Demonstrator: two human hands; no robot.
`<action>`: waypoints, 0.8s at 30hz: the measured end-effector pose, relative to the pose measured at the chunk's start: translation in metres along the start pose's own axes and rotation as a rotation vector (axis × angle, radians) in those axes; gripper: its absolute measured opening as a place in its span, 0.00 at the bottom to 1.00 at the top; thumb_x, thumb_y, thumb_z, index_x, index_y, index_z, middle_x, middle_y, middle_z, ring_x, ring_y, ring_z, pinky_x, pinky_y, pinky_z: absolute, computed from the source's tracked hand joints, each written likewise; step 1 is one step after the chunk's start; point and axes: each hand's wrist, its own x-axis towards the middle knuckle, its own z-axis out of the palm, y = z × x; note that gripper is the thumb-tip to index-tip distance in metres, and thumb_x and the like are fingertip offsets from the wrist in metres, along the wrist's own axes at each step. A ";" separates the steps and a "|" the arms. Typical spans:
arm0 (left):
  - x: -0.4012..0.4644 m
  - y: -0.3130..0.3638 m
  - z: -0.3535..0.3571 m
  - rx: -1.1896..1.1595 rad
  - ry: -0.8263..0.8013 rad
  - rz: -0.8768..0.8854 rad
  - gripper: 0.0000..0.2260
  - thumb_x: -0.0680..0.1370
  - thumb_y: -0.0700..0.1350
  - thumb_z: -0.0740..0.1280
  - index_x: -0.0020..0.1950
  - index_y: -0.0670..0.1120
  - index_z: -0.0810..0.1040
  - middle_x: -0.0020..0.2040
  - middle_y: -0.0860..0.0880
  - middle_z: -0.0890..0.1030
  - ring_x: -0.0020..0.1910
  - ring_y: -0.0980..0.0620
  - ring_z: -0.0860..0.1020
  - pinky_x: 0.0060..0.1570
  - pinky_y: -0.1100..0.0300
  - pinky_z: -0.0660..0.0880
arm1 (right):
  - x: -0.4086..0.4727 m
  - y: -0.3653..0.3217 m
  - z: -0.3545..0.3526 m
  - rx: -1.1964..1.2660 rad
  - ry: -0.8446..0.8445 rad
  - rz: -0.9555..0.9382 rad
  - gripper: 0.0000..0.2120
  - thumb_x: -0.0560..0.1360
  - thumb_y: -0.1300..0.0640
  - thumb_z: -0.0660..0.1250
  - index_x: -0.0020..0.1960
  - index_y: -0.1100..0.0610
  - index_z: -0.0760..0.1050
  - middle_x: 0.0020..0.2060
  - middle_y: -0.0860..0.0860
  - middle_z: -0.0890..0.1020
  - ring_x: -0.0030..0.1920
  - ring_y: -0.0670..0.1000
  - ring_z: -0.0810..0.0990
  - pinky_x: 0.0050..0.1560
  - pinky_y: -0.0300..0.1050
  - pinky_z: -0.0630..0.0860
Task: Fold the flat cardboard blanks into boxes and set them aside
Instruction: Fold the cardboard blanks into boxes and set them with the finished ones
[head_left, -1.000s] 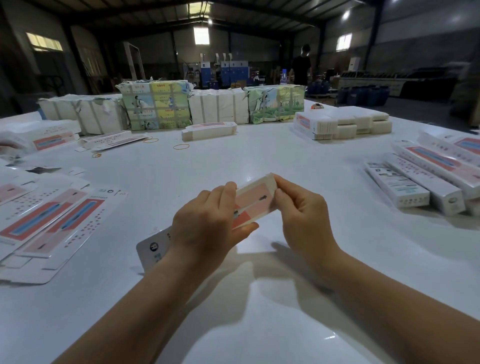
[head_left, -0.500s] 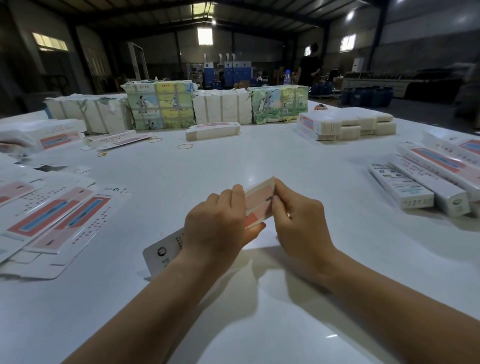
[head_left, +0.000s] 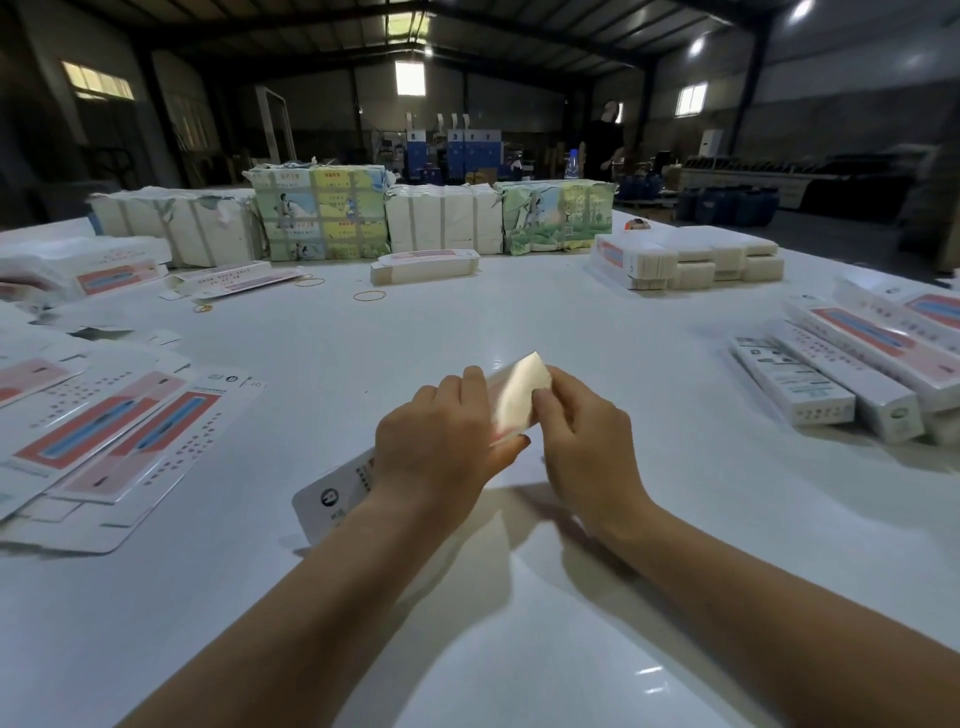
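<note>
Near the table's (head_left: 519, 649) front edge, we hold one cardboard blank (head_left: 517, 400) off the surface: left hand (head_left: 441, 447) curled round its middle, right hand (head_left: 587, 441) pinching its far end. Light, thin, glossy card; we judge it creases easily, so grip beside the fold lines.

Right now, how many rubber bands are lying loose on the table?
3, all on the far side of the table: one near the middle, one left of it, and a smaller one further left. More may be hidden among the blanks.
</note>
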 end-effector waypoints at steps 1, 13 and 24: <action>0.000 -0.001 0.000 0.010 0.001 0.011 0.29 0.59 0.64 0.76 0.47 0.41 0.82 0.31 0.49 0.79 0.26 0.50 0.77 0.21 0.64 0.67 | -0.001 0.000 0.001 -0.007 -0.001 -0.024 0.11 0.81 0.61 0.57 0.45 0.54 0.76 0.30 0.44 0.76 0.32 0.42 0.73 0.32 0.32 0.66; -0.003 -0.044 0.010 -0.176 -0.117 0.133 0.31 0.72 0.64 0.65 0.70 0.49 0.65 0.59 0.51 0.77 0.50 0.50 0.77 0.45 0.59 0.74 | 0.000 -0.007 -0.007 -0.072 -0.375 -0.132 0.32 0.76 0.59 0.64 0.73 0.42 0.53 0.74 0.43 0.61 0.72 0.40 0.61 0.70 0.35 0.61; 0.005 -0.058 0.034 -0.233 0.090 0.310 0.29 0.73 0.59 0.60 0.66 0.39 0.73 0.64 0.41 0.75 0.60 0.38 0.73 0.59 0.41 0.70 | 0.030 0.009 -0.033 -0.673 -0.305 -0.407 0.23 0.75 0.54 0.66 0.69 0.53 0.68 0.59 0.57 0.75 0.57 0.60 0.71 0.51 0.52 0.71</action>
